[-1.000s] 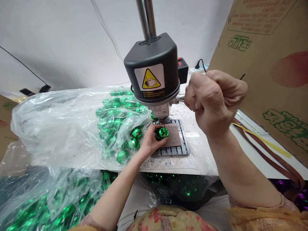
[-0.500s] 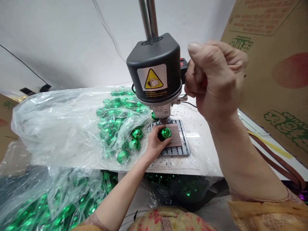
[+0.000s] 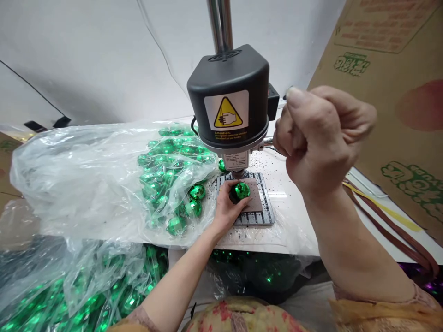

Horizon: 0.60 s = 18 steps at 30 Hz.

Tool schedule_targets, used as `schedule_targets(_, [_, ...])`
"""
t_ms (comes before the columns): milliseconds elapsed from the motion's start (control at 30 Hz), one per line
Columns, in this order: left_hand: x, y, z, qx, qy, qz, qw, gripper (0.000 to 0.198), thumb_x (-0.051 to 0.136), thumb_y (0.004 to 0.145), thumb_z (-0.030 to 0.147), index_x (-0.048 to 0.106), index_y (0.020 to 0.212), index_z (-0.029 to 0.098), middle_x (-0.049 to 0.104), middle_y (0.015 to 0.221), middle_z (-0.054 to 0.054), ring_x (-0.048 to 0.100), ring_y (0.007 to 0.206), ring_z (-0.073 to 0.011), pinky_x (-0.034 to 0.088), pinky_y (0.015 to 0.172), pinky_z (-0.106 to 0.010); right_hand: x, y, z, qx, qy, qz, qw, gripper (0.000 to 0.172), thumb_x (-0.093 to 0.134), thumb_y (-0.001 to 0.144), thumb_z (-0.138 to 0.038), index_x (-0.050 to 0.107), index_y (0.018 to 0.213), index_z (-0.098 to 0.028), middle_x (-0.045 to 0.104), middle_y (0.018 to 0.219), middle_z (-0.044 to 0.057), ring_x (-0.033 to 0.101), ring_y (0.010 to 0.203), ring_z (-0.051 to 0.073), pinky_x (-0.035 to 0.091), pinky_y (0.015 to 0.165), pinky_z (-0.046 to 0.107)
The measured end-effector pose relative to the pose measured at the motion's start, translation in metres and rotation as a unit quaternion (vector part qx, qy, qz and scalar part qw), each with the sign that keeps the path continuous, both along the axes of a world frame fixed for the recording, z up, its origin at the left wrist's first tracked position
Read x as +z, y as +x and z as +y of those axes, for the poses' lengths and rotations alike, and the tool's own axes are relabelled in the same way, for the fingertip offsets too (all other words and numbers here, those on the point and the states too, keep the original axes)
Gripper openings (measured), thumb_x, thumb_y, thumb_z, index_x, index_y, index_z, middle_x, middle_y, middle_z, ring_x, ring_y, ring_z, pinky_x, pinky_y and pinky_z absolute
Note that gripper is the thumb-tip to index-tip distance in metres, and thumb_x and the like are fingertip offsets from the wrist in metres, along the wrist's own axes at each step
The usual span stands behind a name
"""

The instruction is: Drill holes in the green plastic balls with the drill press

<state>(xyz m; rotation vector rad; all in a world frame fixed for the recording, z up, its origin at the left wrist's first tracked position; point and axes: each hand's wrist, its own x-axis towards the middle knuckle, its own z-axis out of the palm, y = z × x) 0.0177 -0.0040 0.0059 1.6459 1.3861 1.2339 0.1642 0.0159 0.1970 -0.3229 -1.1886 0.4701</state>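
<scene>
A shiny green ball (image 3: 242, 190) stands on the brown pad (image 3: 255, 196) over the slotted metal base, gripped by the thumb and fingers of my left hand (image 3: 226, 206). Directly above it is the black drill press head (image 3: 228, 97) with a yellow warning label; its tip meets or nearly meets the top of the ball. My right hand (image 3: 321, 133) is closed in a fist at the right of the drill head. Whatever lies inside that fist is hidden.
Several green balls (image 3: 176, 225) lie in clear plastic on the white table left of the base. More bagged green balls (image 3: 93, 304) are at the lower left. A cardboard box (image 3: 380, 129) stands at the right. Dark shavings surround the base.
My right fist has moved lower and a little to the right. My left hand still holds the green ball under the drill. The view has shifted slightly.
</scene>
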Motion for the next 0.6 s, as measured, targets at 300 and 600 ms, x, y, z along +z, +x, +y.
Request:
schedule_targets(300, [0.000, -0.001, 0.001, -0.017, 0.030, 0.002, 0.999, 0.048, 0.081, 0.074, 0.025, 0.056, 0.115, 0.021, 0.062, 0.114, -0.008, 0.060, 0.108, -0.0247, 0.047, 0.098, -0.041, -0.034, 0.002, -0.006, -0.056, 0.054, -0.033, 0.996, 0.053, 0.061, 0.088, -0.022, 0.023, 0.050, -0.019, 0.026, 0.043, -0.005, 0.025, 0.041, 0.005, 0.017, 0.046, 0.032])
schedule_targets(600, [0.001, 0.000, 0.000, -0.020, 0.036, -0.012, 0.999, 0.046, 0.080, 0.076, 0.028, 0.056, 0.115, 0.021, 0.064, 0.116, -0.009, 0.062, 0.109, -0.0252, 0.048, 0.099, -0.042, -0.042, 0.003, -0.008, -0.069, 0.064, -0.046, 0.994, 0.051, 0.061, 0.085, -0.023, 0.022, 0.052, -0.020, 0.023, 0.047, -0.004, 0.021, 0.041, 0.008, 0.017, 0.043, 0.034])
